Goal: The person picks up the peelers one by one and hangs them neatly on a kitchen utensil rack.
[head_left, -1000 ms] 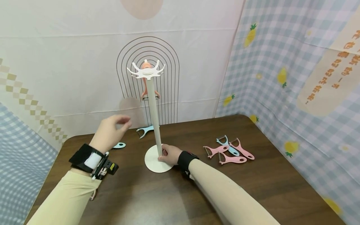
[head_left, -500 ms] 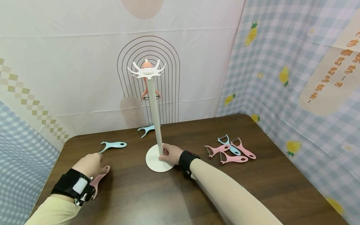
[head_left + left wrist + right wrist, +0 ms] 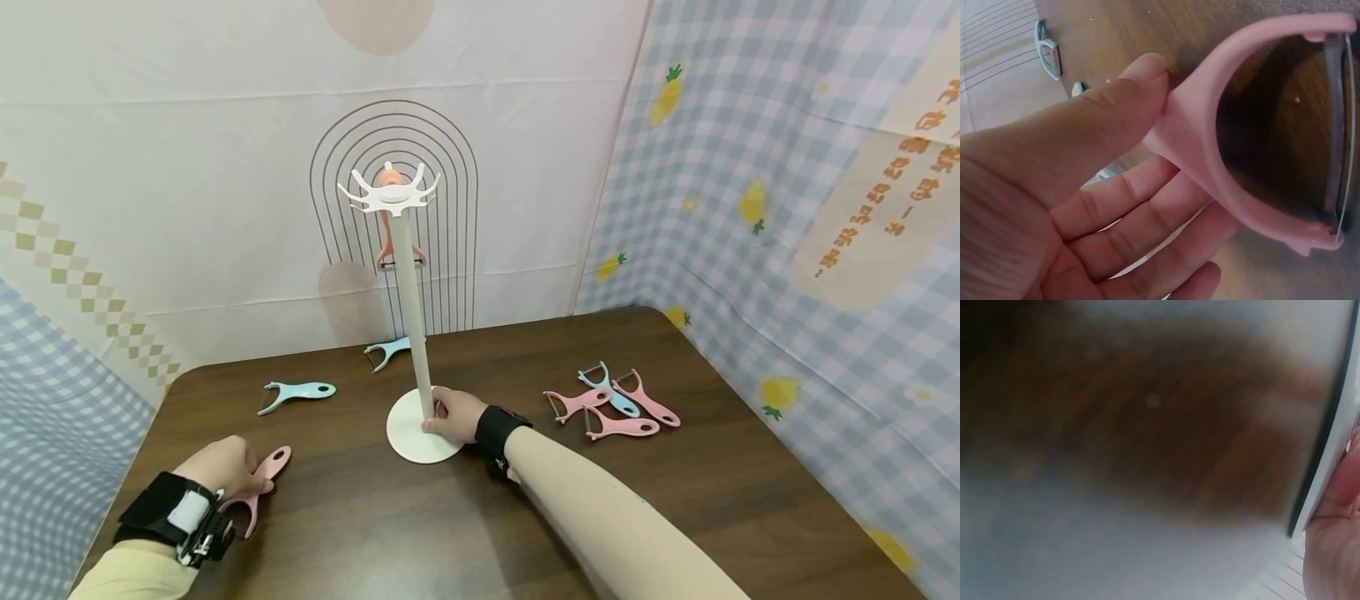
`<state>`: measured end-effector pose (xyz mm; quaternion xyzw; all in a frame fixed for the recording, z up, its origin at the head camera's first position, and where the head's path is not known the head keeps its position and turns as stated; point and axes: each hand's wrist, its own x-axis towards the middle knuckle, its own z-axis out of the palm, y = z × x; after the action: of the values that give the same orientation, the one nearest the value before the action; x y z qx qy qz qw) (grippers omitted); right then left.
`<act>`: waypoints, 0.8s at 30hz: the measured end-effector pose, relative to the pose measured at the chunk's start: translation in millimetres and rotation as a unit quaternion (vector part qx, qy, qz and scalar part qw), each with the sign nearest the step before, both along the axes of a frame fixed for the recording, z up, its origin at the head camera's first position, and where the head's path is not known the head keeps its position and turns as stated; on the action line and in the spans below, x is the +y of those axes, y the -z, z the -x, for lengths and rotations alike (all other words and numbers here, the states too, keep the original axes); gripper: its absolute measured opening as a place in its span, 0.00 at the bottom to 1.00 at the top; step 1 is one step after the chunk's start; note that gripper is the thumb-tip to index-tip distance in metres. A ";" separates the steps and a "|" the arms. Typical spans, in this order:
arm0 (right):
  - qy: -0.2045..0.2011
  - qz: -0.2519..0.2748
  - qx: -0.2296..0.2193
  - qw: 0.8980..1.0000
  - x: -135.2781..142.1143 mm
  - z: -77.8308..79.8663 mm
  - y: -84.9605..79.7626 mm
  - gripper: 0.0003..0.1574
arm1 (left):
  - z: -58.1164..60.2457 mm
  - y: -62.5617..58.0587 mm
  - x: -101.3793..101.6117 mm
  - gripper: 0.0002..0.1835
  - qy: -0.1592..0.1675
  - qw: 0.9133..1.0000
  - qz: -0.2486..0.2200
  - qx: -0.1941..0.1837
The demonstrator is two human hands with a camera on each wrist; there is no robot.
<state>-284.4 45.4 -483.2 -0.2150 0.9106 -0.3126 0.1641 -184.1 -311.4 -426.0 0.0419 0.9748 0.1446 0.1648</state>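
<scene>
The table [image 3: 390,533] (brown) bears peelers [image 3: 626,426] and a stand [image 3: 412,312].

- The stand [image 3: 410,308] is on the table [image 3: 390,533].
- To its right lie four peelers [image 3: 626,426].
- Behind its pole: a lying peeler [image 3: 397,343] and, higher, a hanging peeler [image 3: 386,239].
- To its left: a far peeler [image 3: 303,391], a near peeler [image 3: 270,467].

Head view: bright, even light; pale glare across the dark brown wood-grain tabletop [image 3: 420,542]; soft shadow beside the pale-yellow right sleeve [image 3: 600,508]. Left wrist view: dimmer; pink plastic Y-shaped peeler [image 3: 1188,125] slightly soft, dark shadow within its fork; small light-blue plastic peeler [image 3: 1046,44] behind, blurred. Right wrist view: brown-and-grey smear, largely out of focus.
</scene>
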 end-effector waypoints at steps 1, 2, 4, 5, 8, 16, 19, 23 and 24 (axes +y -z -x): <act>0.000 0.002 0.000 1.000 0.0 0.3 0.5 0.16 | -1.0 0.5 0.0 0.20 -0.002 1.000 -0.001 -0.001; -0.001 0.002 0.001 1.000 0.2 0.4 1.0 0.16 | -1.5 0.6 -0.2 0.20 -0.002 1.000 -0.001 -0.001; -0.002 0.003 0.003 1.000 0.4 0.6 1.2 0.16 | -1.6 0.7 -0.5 0.20 -0.003 1.000 -0.002 -0.003; -0.002 0.002 0.004 1.000 0.6 0.3 1.0 0.16 | -1.7 0.6 -0.6 0.20 -0.002 1.000 -0.002 -0.004; -0.005 0.002 0.005 1.000 1.1 -2.4 -3.2 0.16 | -1.5 0.7 -1.8 0.19 0.001 1.000 -0.006 -0.004; -0.008 0.002 0.006 1.000 0.4 -12.0 -19.1 0.15 | -3.1 0.1 -5.3 0.16 -0.007 1.000 -0.018 -0.013; -0.004 -0.002 0.003 1.000 0.0 -11.9 -18.2 0.15 | -2.0 -2.0 -4.0 0.16 -0.005 1.000 -0.016 -0.014; -0.001 -0.006 0.002 1.000 -0.4 -11.9 -16.8 0.15 | -0.9 -2.7 -3.6 0.15 0.003 1.000 -0.016 -0.002; 0.000 -0.005 0.002 1.000 -0.5 -11.9 -16.5 0.15 | -0.5 -2.8 -3.5 0.15 0.004 1.000 -0.015 0.000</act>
<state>-272.4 44.9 -466.7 -0.2149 0.9124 -0.3078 0.1634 -183.6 -314.9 -423.2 0.0486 0.9723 0.1583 0.1647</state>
